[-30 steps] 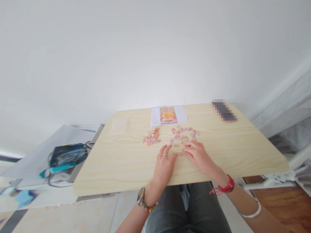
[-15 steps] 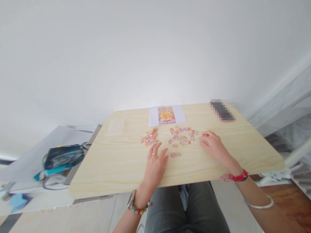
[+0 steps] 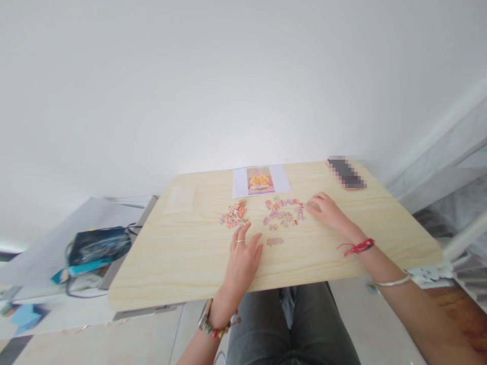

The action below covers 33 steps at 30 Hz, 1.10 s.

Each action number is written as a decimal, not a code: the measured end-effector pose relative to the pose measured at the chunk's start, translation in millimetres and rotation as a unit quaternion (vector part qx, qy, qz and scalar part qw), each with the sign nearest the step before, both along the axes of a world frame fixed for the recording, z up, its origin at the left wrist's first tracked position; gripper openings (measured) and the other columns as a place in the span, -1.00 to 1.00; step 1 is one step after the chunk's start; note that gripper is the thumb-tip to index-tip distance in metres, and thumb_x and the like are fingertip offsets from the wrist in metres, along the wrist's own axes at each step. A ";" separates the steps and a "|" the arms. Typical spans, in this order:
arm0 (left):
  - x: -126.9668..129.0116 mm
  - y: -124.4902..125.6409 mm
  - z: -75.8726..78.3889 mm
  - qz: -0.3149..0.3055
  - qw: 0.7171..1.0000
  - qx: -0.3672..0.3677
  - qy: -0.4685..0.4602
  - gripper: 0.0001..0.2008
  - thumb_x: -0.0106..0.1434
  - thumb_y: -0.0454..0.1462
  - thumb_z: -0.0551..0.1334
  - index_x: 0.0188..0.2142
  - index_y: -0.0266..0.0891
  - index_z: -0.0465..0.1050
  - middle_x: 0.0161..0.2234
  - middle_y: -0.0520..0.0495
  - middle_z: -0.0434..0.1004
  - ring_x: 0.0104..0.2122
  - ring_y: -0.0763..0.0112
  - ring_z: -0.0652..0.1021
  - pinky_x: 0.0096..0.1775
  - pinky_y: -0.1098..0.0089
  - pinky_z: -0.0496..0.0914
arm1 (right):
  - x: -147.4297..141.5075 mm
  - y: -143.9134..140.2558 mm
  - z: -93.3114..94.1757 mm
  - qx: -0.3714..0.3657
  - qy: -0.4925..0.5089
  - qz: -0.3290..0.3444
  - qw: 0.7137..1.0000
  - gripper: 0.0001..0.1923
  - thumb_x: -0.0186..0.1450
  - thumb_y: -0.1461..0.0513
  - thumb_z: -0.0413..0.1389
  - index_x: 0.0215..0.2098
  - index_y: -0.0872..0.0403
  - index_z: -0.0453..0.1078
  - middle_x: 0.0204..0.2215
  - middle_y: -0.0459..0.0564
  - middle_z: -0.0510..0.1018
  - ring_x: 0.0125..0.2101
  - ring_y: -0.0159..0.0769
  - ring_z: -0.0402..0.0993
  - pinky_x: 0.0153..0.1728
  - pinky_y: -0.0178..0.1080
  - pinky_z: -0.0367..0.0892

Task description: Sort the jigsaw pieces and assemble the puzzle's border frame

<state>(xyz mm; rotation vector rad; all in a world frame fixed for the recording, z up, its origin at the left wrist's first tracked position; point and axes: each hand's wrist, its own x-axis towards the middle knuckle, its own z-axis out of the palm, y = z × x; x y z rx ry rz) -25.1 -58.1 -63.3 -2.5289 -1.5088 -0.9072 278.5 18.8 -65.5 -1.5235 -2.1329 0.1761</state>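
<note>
Puzzle pieces (image 3: pixel 283 213) lie scattered mid-table, and your right hand (image 3: pixel 327 210) touches their right edge with fingers loosely curled, while your left hand (image 3: pixel 243 253) rests flat and spread beside a small joined piece (image 3: pixel 274 242). A second heap (image 3: pixel 234 214) lies just left, a picture sheet (image 3: pixel 261 181) behind, a phone (image 3: pixel 346 174) at the table's (image 3: pixel 182 263) far corner.
</note>
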 end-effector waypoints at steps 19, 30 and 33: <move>-8.6 -3.7 1.7 -0.002 1.000 0.005 -0.017 -0.82 0.21 -0.38 0.11 -0.19 -0.23 0.39 0.03 -0.22 0.16 0.06 0.10 0.25 0.01 0.03 0.33 | -59.2 11.0 29.8 -0.023 -0.054 -0.003 0.998 -0.84 0.23 0.30 0.02 -0.30 0.06 0.44 -0.19 0.04 0.43 -0.14 -0.18 0.33 -0.18 -0.12 0.16; -7.5 -4.9 3.5 -0.003 1.000 -0.002 -0.024 -0.82 0.21 -0.38 0.11 -0.20 -0.24 0.40 0.03 -0.24 0.17 0.06 0.09 0.25 0.00 0.03 0.34 | -25.7 19.0 25.9 -0.033 -0.045 -0.016 0.998 -0.84 0.18 0.31 0.06 -0.34 0.04 0.48 -0.22 0.04 0.45 -0.17 -0.21 0.37 -0.15 -0.15 0.23; -3.9 -2.9 6.3 -0.006 1.000 -0.005 -0.024 -0.82 0.21 -0.38 0.11 -0.20 -0.23 0.40 0.04 -0.22 0.16 0.08 0.09 0.24 0.01 0.03 0.32 | -27.7 12.3 26.0 -0.022 -0.040 -0.012 0.999 -0.84 0.18 0.30 0.07 -0.34 0.03 0.49 -0.21 0.04 0.44 -0.17 -0.21 0.38 -0.14 -0.14 0.23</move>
